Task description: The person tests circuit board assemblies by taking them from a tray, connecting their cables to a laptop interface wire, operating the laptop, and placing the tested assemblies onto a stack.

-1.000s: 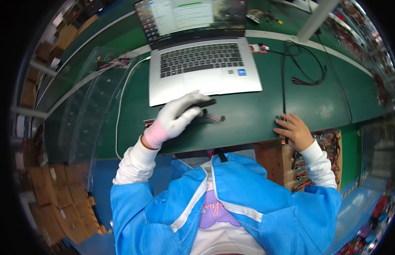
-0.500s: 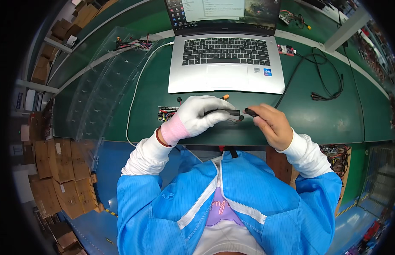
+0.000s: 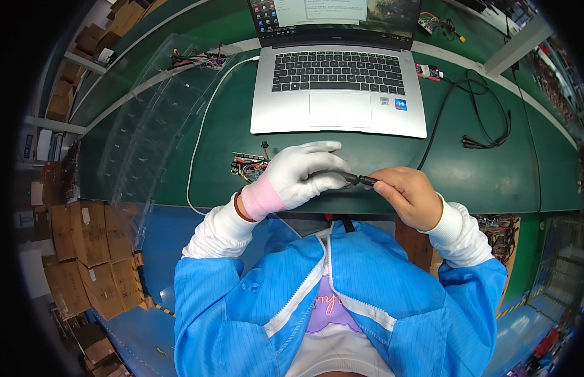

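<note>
The person is sitting at a long green work table [image 3: 486, 176] with both hands meeting just above its near edge. Beyond the hands, further from the body, an open silver laptop [image 3: 339, 107] is standing on the table. To the left of the hands, a clear plastic tray with many empty compartments [image 3: 141, 138] is leaning along the table; nothing can be seen inside it.

The left hand in a white glove with a pink cuff [image 3: 298, 176] is closing its fingers around one end of a thin black cable connector [image 3: 353, 179]. The bare right hand [image 3: 408, 195] is pinching the other end with its fingertips. The long axis of the connector is running almost level from left to right, between the two hands, so both are equally near to it. A black cable [image 3: 443, 125] is leading from the right hand away to the far right.

Just beyond the left hand, a small green circuit board with coloured wires [image 3: 249, 166] is lying on the table, apart from the glove.
</note>
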A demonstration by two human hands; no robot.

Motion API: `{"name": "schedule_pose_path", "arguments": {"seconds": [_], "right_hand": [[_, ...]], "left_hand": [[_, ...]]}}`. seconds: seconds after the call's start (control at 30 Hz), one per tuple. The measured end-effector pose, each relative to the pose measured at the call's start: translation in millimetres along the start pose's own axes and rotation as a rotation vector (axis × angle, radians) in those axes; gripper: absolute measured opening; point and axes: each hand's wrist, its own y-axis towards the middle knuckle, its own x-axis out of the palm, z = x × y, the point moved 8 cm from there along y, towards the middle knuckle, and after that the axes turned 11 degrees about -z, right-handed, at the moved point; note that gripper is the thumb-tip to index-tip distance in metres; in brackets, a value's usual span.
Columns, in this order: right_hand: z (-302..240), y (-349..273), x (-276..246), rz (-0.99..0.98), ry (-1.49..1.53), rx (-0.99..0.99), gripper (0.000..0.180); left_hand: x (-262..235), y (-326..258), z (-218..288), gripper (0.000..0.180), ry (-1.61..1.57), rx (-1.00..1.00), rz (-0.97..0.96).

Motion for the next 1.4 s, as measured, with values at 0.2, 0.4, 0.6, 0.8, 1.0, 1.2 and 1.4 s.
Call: {"name": "schedule_pose_path", "arguments": {"seconds": [0.2,0.4,0.6,0.8,1.0,1.2,1.4], "right_hand": [[1.4,-1.1,2.0,-0.030,0.059,0.023,0.022],[-1.1,-0.7,4.4,-0.031,0.039,-0.013,0.021],[-0.3,0.2,6.3,-0.040,0.048,-0.015,0.022],[-1.9,0.5,7.4,-0.043,0.053,-0.024,0.022],[1.5,-0.7,6.0,-0.027,0.092,0.005,0.022],[4.2,-3.2,4.4,-0.022,0.152,0.035,0.023],[1.2,-3.9,4.2,-0.038,0.149,0.038,0.025]], "left_hand": [[-1.6,-1.9,5.7,0.027,-0.046,0.043,0.057],[-1.4,-1.1,5.9,0.025,-0.106,0.080,0.085],[-2.4,-3.5,7.6,0.026,-0.084,0.099,0.115],[-3.7,-6.8,12.0,0.026,-0.014,0.123,0.132],[0.4,-3.8,12.2,0.025,0.019,-0.038,0.089],[7.8,-2.1,5.8,0.029,0.153,-0.082,-0.020],[8.0,-4.0,5.8,0.028,0.015,0.002,0.050]]}}
